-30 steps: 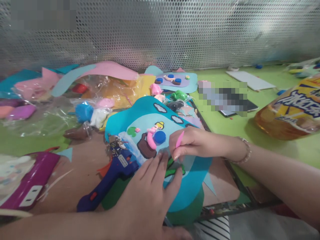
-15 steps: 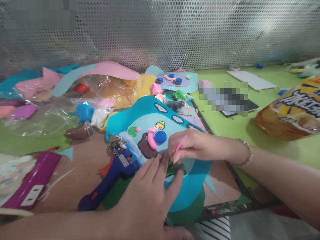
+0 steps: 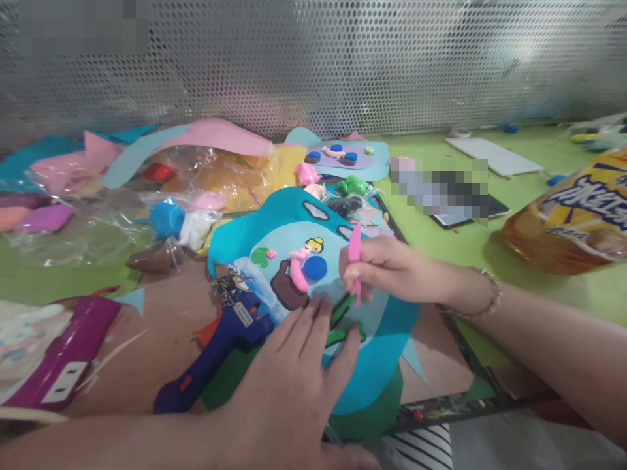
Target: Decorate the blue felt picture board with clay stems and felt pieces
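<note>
Between the fingers of my right hand (image 3: 379,264) is a pink plastic clay-modelling tool (image 3: 357,261), held upright above the craft picture. My left hand (image 3: 298,362) lies spread over the picture's lower part, fingers stretched out, covering some of it. The picture is a blue foam sheet (image 3: 377,378) with a paler blue middle. On it are a pink and yellow clay figure (image 3: 301,264), a brown clay piece (image 3: 289,288), a blue disc (image 3: 315,268) and green clay strips (image 3: 337,336) near my left fingertips.
Left of the picture lies a dark blue tool with a trigger-like handle (image 3: 210,356), beside a purple case (image 3: 73,346). Bagged clay lumps (image 3: 166,219) and foam sheets (image 3: 225,137) sit behind. A bottle of amber drink (image 3: 563,228) and a phone (image 3: 470,202) are at right.
My right hand has lifted a little up and right from the green strips, and the pink tool has turned upright. My left hand stays in place.
</note>
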The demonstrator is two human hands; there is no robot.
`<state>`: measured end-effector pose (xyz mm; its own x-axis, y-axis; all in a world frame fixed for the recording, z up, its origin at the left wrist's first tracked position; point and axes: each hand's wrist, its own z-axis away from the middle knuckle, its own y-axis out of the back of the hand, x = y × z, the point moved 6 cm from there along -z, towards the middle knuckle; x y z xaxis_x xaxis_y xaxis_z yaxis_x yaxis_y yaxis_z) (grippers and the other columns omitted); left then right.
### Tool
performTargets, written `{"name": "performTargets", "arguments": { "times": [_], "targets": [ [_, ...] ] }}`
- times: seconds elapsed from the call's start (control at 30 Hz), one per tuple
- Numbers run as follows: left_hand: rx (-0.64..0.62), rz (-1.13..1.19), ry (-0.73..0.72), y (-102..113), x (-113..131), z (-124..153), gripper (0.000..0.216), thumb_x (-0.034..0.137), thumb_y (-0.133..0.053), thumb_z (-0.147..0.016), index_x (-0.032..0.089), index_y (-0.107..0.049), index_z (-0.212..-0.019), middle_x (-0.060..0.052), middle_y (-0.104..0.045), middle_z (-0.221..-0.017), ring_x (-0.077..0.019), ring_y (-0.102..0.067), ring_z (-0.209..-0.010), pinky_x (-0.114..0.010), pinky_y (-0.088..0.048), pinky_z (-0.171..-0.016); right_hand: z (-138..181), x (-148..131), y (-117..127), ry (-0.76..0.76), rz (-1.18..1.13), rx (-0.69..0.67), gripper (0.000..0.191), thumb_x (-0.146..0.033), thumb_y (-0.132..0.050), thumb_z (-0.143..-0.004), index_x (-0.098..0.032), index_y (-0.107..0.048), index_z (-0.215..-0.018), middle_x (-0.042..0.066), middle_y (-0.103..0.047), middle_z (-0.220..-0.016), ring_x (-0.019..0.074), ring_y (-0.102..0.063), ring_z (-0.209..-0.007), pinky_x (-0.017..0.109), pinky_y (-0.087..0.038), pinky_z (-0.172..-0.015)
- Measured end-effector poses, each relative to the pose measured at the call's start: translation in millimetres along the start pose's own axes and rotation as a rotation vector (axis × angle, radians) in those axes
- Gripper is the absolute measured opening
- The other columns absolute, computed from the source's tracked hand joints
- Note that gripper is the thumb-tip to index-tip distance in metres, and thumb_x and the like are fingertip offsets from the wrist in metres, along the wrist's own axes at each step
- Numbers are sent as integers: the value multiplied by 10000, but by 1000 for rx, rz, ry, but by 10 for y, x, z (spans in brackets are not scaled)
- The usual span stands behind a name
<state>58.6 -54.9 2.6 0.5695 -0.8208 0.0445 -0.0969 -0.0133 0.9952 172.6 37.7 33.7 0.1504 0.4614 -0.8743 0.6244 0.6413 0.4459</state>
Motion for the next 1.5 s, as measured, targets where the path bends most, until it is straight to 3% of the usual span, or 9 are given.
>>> {"name": "performTargets", "arguments": {
  "times": [0.13, 0.37, 0.83, 1.17, 1.33, 1.4, 1.5],
  "targets": [
    [24, 4, 27, 40, -29, -36, 933, 809, -238, -751, 109, -437, -1334, -252, -470, -1297, -394, -416, -1210, -499, -310, -961, 14, -25, 136, 37, 100, 167, 356, -363, -383, -951, -133, -521, -718, -18, -530, -596, 56, -543, -495, 159, -439, -494],
    [58, 21, 7, 73, -49, -85, 1000, 852, -248, -700, 58, -532, -1236, -215, -528, -1246, -372, -459, -1160, -493, -301, -998, 10, -38, 80, 26, 141, 127, 382, -396, -370, -951, -137, -530, -720, -11, -551, -594, 66, -540, -513, 178, -436, -525],
    [-27, 13, 44, 29, -75, -85, 924, 792, -267, -765, 73, -446, -1317, -191, -481, -1310, -366, -417, -1200, -512, -282, -997, -1, -44, 62, 71, 156, 103, 341, -325, -393, -952, -127, -539, -715, -3, -569, -615, 58, -521, -507, 172, -418, -523],
    [-47, 15, 48, 21, -75, -94, 881, 784, -278, -770, 103, -479, -1291, -178, -489, -1306, -357, -428, -1194, -506, -296, -990, 4, -53, 39, 63, 179, 76, 309, -301, -401, -951, -126, -531, -732, -8, -556, -630, 56, -520, -530, 170, -422, -545],
    [51, -47, 26, 68, -49, -67, 908, 739, -329, -794, 10, -407, -1330, -243, -459, -1317, -363, -442, -1185, -489, -337, -970, 2, -80, 19, 95, 153, 38, 304, -304, -425, -941, -127, -511, -710, -6, -536, -647, 53, -526, -531, 164, -425, -530],
    [141, -106, -10, 129, -4, -38, 810, 674, -348, -832, -4, -496, -1250, -240, -520, -1250, -362, -476, -1141, -480, -357, -956, 2, -84, 13, 94, 131, 24, 281, -290, -444, -933, -123, -516, -719, -4, -534, -667, 49, -528, -524, 166, -427, -520],
    [283, -135, -158, 215, 143, 35, 501, 480, -349, -914, 98, -633, -1072, -128, -645, -1050, -275, -550, -1003, -409, -414, -909, 7, -74, 7, 52, 89, 17, 215, -267, -482, -910, -130, -513, -748, -17, -522, -668, 49, -543, -513, 162, -432, -492]
  ]
}}
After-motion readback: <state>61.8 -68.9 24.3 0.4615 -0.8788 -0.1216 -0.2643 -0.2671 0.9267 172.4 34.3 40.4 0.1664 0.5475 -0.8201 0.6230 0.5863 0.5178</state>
